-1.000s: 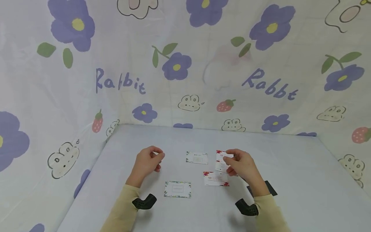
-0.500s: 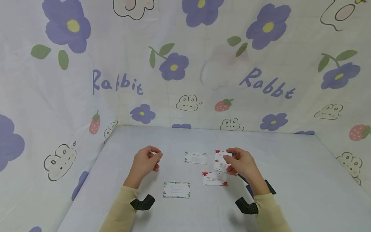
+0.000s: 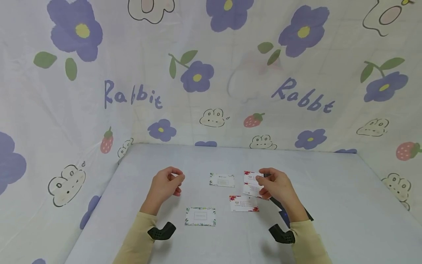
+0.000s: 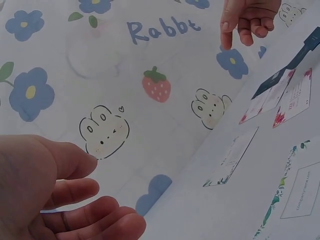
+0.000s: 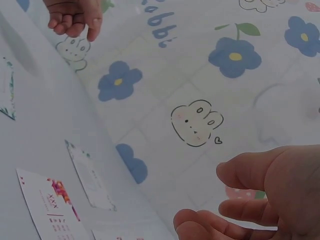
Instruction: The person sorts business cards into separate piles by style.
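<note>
From my station I take the desk [image 3: 329, 190] as laid out so that every card can be read: the faces I can make out lie flat and print side up, and the designs seem grouped, leafy ones towards the left and red-cornered ones towards the right. Both hands hang above the desk with loosely curved fingers, gripping nothing; the wrist views show bare air between thumb and fingertips. I judge this a ready pose, held off the surface so that no card gets nudged.

The left hand [image 3: 167, 182] stays out to the left of all the cards. Its nearest neighbours are the near leafy card [image 3: 200, 216], towards me, and the far leafy card [image 3: 222, 180], across a gap to its right. The right hand [image 3: 277, 185] hovers by the red-cornered pair [image 3: 250, 177], its fingers hiding part of it from the head camera; whether those two overlap or merely meet, I can't tell. The single red-cornered card [image 3: 244, 204] lies just on my side of that pair. A dark object [image 4: 274, 80] rests beside the pair, largely hidden under the right hand from above, and I can't make out what it is.
</note>
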Demonstrator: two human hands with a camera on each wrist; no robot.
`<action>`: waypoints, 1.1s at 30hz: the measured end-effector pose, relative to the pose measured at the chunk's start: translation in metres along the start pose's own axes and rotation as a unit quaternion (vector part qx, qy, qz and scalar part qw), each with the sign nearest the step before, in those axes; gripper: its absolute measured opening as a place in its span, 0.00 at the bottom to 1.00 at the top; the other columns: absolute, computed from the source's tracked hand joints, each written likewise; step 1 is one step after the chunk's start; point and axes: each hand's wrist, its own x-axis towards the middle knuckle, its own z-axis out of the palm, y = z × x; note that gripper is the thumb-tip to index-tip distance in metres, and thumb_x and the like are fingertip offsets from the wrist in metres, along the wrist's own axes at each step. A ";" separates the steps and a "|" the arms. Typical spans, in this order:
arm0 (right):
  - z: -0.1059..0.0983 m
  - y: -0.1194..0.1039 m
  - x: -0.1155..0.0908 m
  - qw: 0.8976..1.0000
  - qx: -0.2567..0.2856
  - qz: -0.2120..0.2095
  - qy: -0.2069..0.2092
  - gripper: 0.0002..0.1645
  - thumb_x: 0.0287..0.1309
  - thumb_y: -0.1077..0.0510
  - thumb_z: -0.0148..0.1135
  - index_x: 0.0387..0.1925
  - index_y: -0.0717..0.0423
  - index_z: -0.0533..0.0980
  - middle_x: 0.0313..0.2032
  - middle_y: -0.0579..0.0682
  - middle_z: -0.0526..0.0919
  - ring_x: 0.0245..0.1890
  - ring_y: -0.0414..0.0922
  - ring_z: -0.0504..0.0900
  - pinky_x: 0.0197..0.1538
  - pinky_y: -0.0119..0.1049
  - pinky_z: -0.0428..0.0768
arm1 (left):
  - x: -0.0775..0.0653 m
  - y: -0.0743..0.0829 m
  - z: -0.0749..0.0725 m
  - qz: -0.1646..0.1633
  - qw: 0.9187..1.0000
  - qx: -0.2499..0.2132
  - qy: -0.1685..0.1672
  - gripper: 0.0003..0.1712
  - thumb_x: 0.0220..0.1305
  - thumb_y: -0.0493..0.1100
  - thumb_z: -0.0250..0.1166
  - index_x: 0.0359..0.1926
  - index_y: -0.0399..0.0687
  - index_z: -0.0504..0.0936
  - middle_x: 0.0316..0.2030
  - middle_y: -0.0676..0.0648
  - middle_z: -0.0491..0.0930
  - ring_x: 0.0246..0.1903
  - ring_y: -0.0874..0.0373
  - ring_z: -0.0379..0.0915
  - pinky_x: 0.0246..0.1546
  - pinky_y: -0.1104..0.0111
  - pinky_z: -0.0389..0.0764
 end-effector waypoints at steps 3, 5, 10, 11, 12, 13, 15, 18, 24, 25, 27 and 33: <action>0.000 0.000 0.000 1.000 -0.001 0.000 0.001 0.29 0.70 0.52 0.60 0.66 0.61 0.70 0.43 0.66 0.81 0.23 0.43 0.83 0.33 0.39 0.87 | -0.001 0.001 0.000 0.002 1.000 -0.001 -0.003 0.13 0.68 0.43 0.66 0.48 0.41 0.81 0.26 0.43 0.78 0.19 0.59 0.78 0.25 0.69 0.84; 0.001 0.000 0.000 1.000 -0.001 -0.001 0.001 0.29 0.70 0.52 0.60 0.66 0.61 0.70 0.43 0.66 0.81 0.23 0.42 0.83 0.33 0.39 0.87 | -0.001 0.001 0.000 0.004 1.000 -0.002 -0.004 0.13 0.68 0.43 0.66 0.48 0.40 0.81 0.25 0.44 0.78 0.18 0.59 0.78 0.25 0.69 0.85; 0.001 0.000 0.000 1.000 -0.001 -0.004 -0.001 0.29 0.70 0.51 0.60 0.66 0.61 0.70 0.43 0.66 0.81 0.23 0.43 0.83 0.33 0.39 0.87 | -0.001 0.001 0.000 0.005 1.000 -0.003 -0.004 0.12 0.69 0.43 0.65 0.48 0.40 0.81 0.25 0.43 0.78 0.18 0.59 0.78 0.25 0.69 0.85; 0.001 0.000 0.000 1.000 -0.002 -0.003 -0.001 0.29 0.70 0.51 0.60 0.66 0.61 0.70 0.43 0.66 0.81 0.23 0.43 0.83 0.33 0.39 0.87 | -0.001 0.001 0.000 0.005 1.000 -0.004 -0.005 0.12 0.69 0.43 0.66 0.48 0.41 0.81 0.26 0.42 0.78 0.18 0.59 0.78 0.25 0.69 0.85; 0.001 0.000 0.000 1.000 -0.004 -0.003 -0.002 0.29 0.70 0.51 0.60 0.66 0.61 0.70 0.43 0.66 0.81 0.23 0.43 0.83 0.33 0.38 0.87 | -0.001 0.001 0.000 0.005 1.000 -0.005 -0.006 0.12 0.69 0.43 0.66 0.48 0.41 0.81 0.26 0.42 0.79 0.18 0.59 0.78 0.25 0.69 0.85; 0.002 0.000 0.000 1.000 -0.005 -0.004 -0.001 0.29 0.70 0.51 0.61 0.66 0.61 0.71 0.43 0.66 0.81 0.23 0.43 0.83 0.33 0.38 0.87 | -0.001 0.001 0.000 0.006 1.000 -0.006 -0.007 0.12 0.68 0.43 0.66 0.48 0.41 0.81 0.26 0.42 0.79 0.18 0.59 0.78 0.25 0.69 0.85; 0.002 0.000 0.000 1.000 -0.006 -0.004 -0.001 0.29 0.70 0.51 0.61 0.66 0.61 0.71 0.44 0.65 0.82 0.23 0.43 0.83 0.33 0.38 0.87 | -0.002 0.002 0.000 0.006 1.000 -0.009 -0.008 0.12 0.68 0.43 0.66 0.48 0.40 0.81 0.26 0.42 0.79 0.18 0.59 0.78 0.25 0.69 0.85; 0.002 0.001 0.000 1.000 -0.006 -0.005 0.000 0.29 0.70 0.51 0.61 0.66 0.61 0.71 0.45 0.66 0.82 0.23 0.43 0.83 0.33 0.39 0.87 | -0.002 0.002 0.000 0.007 1.000 -0.009 -0.009 0.12 0.68 0.42 0.65 0.48 0.40 0.81 0.25 0.42 0.78 0.18 0.59 0.77 0.25 0.68 0.85; 0.002 0.004 0.001 1.000 0.006 -0.006 -0.002 0.29 0.70 0.52 0.60 0.66 0.61 0.70 0.46 0.67 0.81 0.24 0.43 0.84 0.33 0.40 0.87 | 0.004 -0.003 0.009 0.014 1.000 0.014 -0.004 0.15 0.68 0.43 0.66 0.52 0.41 0.82 0.34 0.40 0.82 0.25 0.58 0.78 0.27 0.70 0.83; 0.003 0.005 0.002 1.000 0.009 -0.007 -0.003 0.29 0.70 0.52 0.60 0.67 0.61 0.70 0.46 0.67 0.81 0.25 0.45 0.84 0.33 0.39 0.86 | 0.006 -0.005 0.011 0.019 0.999 0.026 -0.002 0.16 0.68 0.44 0.66 0.52 0.42 0.82 0.36 0.40 0.83 0.29 0.57 0.79 0.30 0.70 0.82; 0.006 0.005 0.004 1.000 0.013 -0.006 -0.005 0.30 0.70 0.52 0.60 0.67 0.62 0.69 0.48 0.67 0.81 0.27 0.47 0.86 0.33 0.38 0.86 | 0.010 -0.007 0.017 0.029 0.998 0.047 0.000 0.17 0.68 0.45 0.66 0.54 0.42 0.82 0.41 0.42 0.84 0.36 0.54 0.81 0.36 0.66 0.83; 0.025 0.009 0.014 0.998 0.058 0.003 -0.021 0.32 0.71 0.51 0.60 0.70 0.60 0.67 0.56 0.69 0.81 0.37 0.51 0.90 0.37 0.35 0.87 | 0.019 -0.010 0.042 0.033 0.998 0.051 -0.015 0.20 0.68 0.47 0.66 0.57 0.45 0.81 0.51 0.42 0.85 0.51 0.47 0.80 0.47 0.58 0.83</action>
